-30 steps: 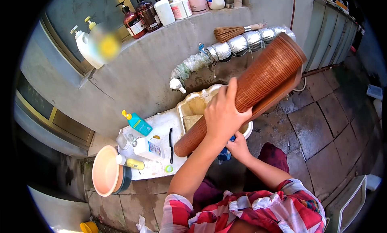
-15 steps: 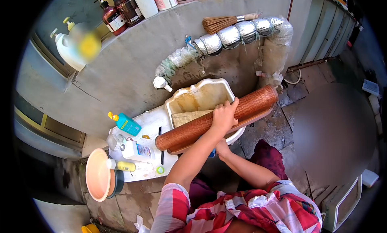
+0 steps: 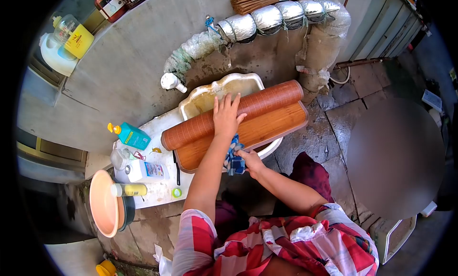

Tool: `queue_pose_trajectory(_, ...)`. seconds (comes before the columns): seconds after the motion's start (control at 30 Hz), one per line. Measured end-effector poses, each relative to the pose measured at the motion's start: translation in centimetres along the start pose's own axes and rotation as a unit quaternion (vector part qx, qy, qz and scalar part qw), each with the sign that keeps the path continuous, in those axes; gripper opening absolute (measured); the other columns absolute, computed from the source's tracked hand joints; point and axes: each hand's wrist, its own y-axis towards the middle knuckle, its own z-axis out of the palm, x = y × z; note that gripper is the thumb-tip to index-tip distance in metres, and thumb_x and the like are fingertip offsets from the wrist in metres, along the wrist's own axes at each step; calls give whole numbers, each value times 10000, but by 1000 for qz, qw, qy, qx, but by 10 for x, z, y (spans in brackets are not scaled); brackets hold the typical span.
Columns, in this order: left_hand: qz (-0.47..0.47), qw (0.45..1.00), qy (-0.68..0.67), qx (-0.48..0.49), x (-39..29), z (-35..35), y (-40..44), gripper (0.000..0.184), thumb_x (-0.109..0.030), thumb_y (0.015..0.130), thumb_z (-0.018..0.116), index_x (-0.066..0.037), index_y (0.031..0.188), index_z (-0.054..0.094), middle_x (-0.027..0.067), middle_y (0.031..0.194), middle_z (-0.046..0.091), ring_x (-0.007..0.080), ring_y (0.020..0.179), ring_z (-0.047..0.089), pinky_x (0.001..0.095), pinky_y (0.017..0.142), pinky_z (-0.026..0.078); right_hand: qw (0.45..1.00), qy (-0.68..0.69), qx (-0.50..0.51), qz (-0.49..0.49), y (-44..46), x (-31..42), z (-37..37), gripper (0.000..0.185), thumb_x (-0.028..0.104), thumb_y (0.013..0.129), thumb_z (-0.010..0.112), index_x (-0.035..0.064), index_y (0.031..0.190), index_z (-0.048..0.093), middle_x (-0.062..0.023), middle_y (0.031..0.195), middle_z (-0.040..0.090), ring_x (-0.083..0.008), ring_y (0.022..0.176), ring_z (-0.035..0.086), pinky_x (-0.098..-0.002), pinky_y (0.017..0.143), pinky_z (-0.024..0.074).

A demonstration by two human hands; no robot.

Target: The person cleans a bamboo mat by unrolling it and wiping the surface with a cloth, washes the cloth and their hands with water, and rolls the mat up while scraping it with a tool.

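Observation:
A brown bamboo mat (image 3: pixel 267 125), partly rolled up, lies slanting across the white sink (image 3: pixel 251 78). Its roll is on the far side, and a flat strip with a bound edge faces me. My left hand (image 3: pixel 227 114) rests on the roll, fingers spread and palm down. Just in front of the flat strip, my right hand (image 3: pixel 252 162) grips a blue checked cloth (image 3: pixel 234 159) whose end hangs down. Part of the cloth is hidden behind my left forearm.
A white slab (image 3: pixel 157 192) left of the sink holds a teal pump bottle (image 3: pixel 133 135), a white jug (image 3: pixel 145 171) and a yellow bottle (image 3: pixel 130 189). Peach basins (image 3: pixel 104 204) stand beside it. Above run a foil-wrapped pipe (image 3: pixel 267 19) and a straw brush (image 3: pixel 255 1).
The mat has partly unrolled, baring a flat strip on my side. My left hand has gone from gripping the roll to lying spread on it. The blue cloth now shows more fully.

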Motion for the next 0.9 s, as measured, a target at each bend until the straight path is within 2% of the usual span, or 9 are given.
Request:
queue_pose_trajectory(0.2, -41, 993, 51, 100, 57, -12, -65, 840, -243, 723, 766, -233, 1453, 352, 87, 1496, 332, 264, 1387, 296, 430, 1137, 240, 998, -32, -39, 33, -2, 10, 7, 283, 218, 766, 686, -18, 916, 645, -76, 807, 671, -166, 676, 659, -313, 577, 527)
queue_pose_trajectory(0.33, -143, 979, 16, 142, 74, -27, -47, 873, -221, 740, 758, -133, 1474, 294, 85, 1267, 488, 276, 1215, 437, 393, 982, 389, 998, -34, -31, 33, -11, 11, 8, 310, 236, 779, 676, -23, 944, 634, -79, 835, 673, -164, 674, 658, -298, 571, 522)
queue_pose_trajectory(0.37, -121, 987, 40, 100, 83, -20, -43, 869, -226, 729, 768, -89, 1454, 309, 80, 1133, 504, 273, 1104, 476, 394, 918, 398, 998, -41, -38, 33, -15, 15, 9, 326, 242, 787, 669, -27, 965, 625, -79, 846, 674, -161, 674, 657, -290, 565, 519)
queue_pose_trajectory(0.6, -132, 991, 23, 17, 126, 5, -21, 627, -399, 783, 714, -27, 1236, 492, 163, 1301, 468, 298, 1261, 405, 421, 1043, 321, 995, -44, 41, 85, -17, 29, -14, 424, 260, 838, 634, -43, 1127, 563, -116, 949, 687, -189, 740, 696, -303, 592, 586)
queue_pose_trajectory(0.63, -61, 996, 45, -55, 132, 10, -26, 561, -472, 800, 678, -39, 1138, 560, 142, 1202, 540, 299, 1180, 469, 418, 1007, 338, 995, -44, 39, 85, -17, 31, -17, 424, 260, 838, 634, -43, 1127, 563, -116, 949, 687, -189, 740, 696, -303, 592, 586)
queue_pose_trajectory(0.73, -178, 981, -7, 70, 112, -20, -18, 526, -494, 789, 682, -64, 1083, 607, 100, 1061, 591, 290, 1071, 523, 409, 960, 353, 993, -48, 67, 87, -12, 33, -25, 428, 267, 842, 633, -34, 1138, 562, -123, 976, 686, -207, 802, 698, -345, 681, 597)
queue_pose_trajectory(0.8, -166, 983, -14, 80, 109, -28, -17, 519, -531, 754, 699, -87, 1016, 640, 67, 943, 602, 284, 988, 542, 409, 923, 357, 991, -29, 63, 110, -8, 30, -31, 417, 257, 851, 627, -27, 1149, 560, -123, 1000, 684, -222, 841, 695, -370, 748, 590)
queue_pose_trajectory(0.87, -59, 997, -35, 18, 100, -35, -22, 574, -561, 717, 711, -108, 1062, 639, 82, 1039, 594, 289, 1031, 536, 416, 953, 350, 991, 24, 67, 111, -7, 27, -30, 387, 250, 861, 615, -16, 1139, 565, -117, 1000, 683, -232, 840, 695, -367, 748, 589)
queue_pose_trajectory(0.9, -7, 999, -38, 9, 101, -29, -23, 779, -571, 628, 772, -145, 1245, 561, 93, 1168, 571, 288, 1104, 530, 421, 997, 331, 987, 66, 77, 122, -5, 25, -29, 367, 245, 865, 609, -6, 1129, 569, -112, 989, 684, -232, 838, 695, -367, 752, 588)
